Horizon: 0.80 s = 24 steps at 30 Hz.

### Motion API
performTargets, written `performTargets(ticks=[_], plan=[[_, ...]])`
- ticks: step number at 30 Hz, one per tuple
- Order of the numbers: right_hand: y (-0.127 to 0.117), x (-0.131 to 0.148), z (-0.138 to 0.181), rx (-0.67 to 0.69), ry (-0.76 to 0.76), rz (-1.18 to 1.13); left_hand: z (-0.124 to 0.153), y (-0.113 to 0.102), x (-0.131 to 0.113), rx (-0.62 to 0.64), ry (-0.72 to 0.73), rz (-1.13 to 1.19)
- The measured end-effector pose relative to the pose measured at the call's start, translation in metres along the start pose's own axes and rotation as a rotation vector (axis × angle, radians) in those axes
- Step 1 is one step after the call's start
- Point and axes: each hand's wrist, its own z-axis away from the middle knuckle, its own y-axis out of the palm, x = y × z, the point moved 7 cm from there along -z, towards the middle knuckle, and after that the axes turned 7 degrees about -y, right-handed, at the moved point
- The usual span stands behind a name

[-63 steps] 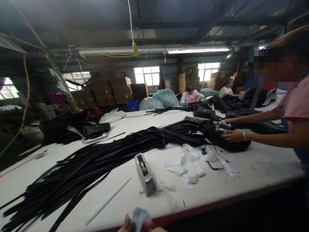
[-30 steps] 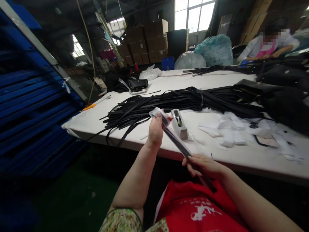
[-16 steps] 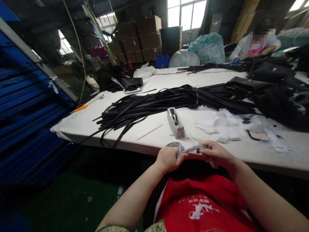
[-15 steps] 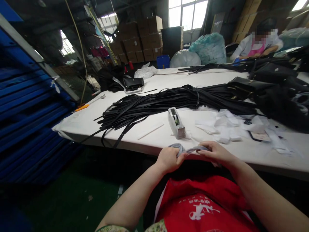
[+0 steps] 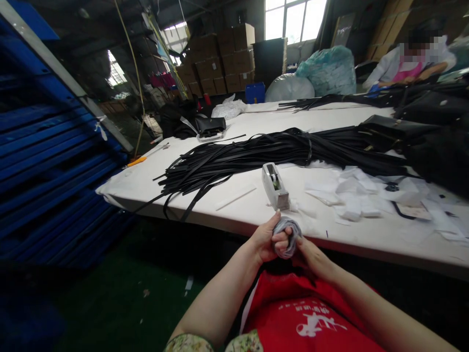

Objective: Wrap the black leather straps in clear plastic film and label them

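A rolled coil of grey strip (image 5: 296, 229) is held at the table's front edge, close to my red apron. My left hand (image 5: 270, 239) is closed on it, with fingers curled through the coil's middle and the thumb along its upper left. Against the coil's right side presses my right hand (image 5: 314, 259), thumb at the rim; its other fingers are hidden underneath. Just beyond the coil stands a grey tape dispenser (image 5: 275, 187).
A long bundle of black straps (image 5: 256, 151) lies across the white table (image 5: 234, 210). White paper scraps (image 5: 351, 190) and black bags (image 5: 395, 127) are to the right. Blue stacked panels (image 5: 54, 171) stand at left. Across the table a person (image 5: 410, 68) works.
The stretched length of strip between my hands no longer shows. My right hand has come left and down to the coil, and the coil now faces me. The view has shifted slightly left.
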Motion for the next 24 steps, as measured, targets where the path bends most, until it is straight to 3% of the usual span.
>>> performTargets(ticks=[3, 7, 9, 11, 12, 14, 16, 18, 24], plan=[[0.011, -0.013, -0.001, -0.099, 0.088, -0.134, -0.008, 0.0, -0.003, 0.028, 0.207, 0.119], [-0.02, -0.011, -0.001, -0.124, 0.108, -0.005, -0.009, -0.02, 0.003, -0.091, 0.337, -0.02], [-0.039, -0.002, 0.001, -0.023, 0.084, 0.13, 0.001, -0.035, 0.001, -0.302, 0.43, -0.288], [-0.045, 0.006, 0.007, 0.204, 0.078, 0.336, 0.013, -0.041, -0.003, -0.519, 0.509, -0.654], [-0.044, 0.009, 0.011, 0.329, 0.081, 0.447, 0.015, -0.037, -0.001, -0.564, 0.508, -0.837], [-0.041, 0.012, 0.018, 0.496, 0.08, 0.601, 0.011, -0.024, 0.011, -0.501, 0.428, -1.141], [-0.036, 0.015, 0.019, 0.54, 0.05, 0.612, 0.002, -0.014, 0.026, -0.394, 0.31, -1.299], [-0.034, 0.015, 0.015, 0.483, 0.027, 0.503, -0.003, -0.014, 0.028, -0.431, 0.292, -1.299], [-0.036, -0.008, 0.002, 0.344, 0.039, 0.337, -0.004, -0.047, 0.014, -0.736, 0.454, -0.873]])
